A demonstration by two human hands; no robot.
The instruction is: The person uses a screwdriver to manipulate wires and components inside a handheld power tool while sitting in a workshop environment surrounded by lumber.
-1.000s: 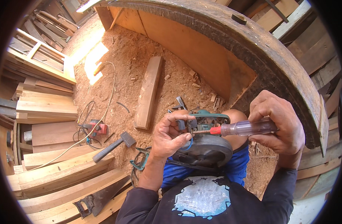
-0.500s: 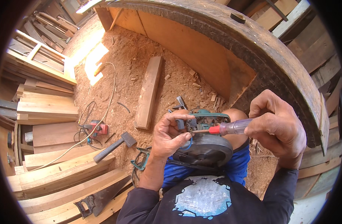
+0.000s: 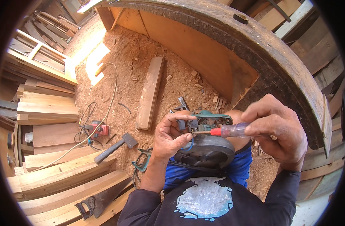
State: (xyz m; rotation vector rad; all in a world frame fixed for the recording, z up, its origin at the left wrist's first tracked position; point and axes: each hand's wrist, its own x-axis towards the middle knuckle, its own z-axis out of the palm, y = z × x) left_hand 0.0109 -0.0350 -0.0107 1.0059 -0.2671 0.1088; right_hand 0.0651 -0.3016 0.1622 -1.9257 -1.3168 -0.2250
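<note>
My left hand (image 3: 166,136) pinches a small dark switch-like block (image 3: 187,124) between thumb and fingers. A blue wire (image 3: 189,146) loops just below it. In my right hand (image 3: 281,132) is a screwdriver (image 3: 234,130) with a clear handle and red collar. Its shaft points left, and the tip meets the block beside my left thumb. Against my lap rests a green and black power tool (image 3: 206,151), with a round black housing and an opened green casing above it. The exact contact at the tip is too small to make out.
A hammer (image 3: 116,148), a red power tool (image 3: 98,129) with cords, and a handsaw (image 3: 99,203) lie to the left among stacked boards (image 3: 48,103). Planks (image 3: 150,94) lie on the shaving-covered floor ahead. A curved wooden bench (image 3: 255,45) spans the far right.
My right hand has shifted slightly down and its fingers have changed position around the screwdriver handle. My left hand and the switch block stay nearly still.
</note>
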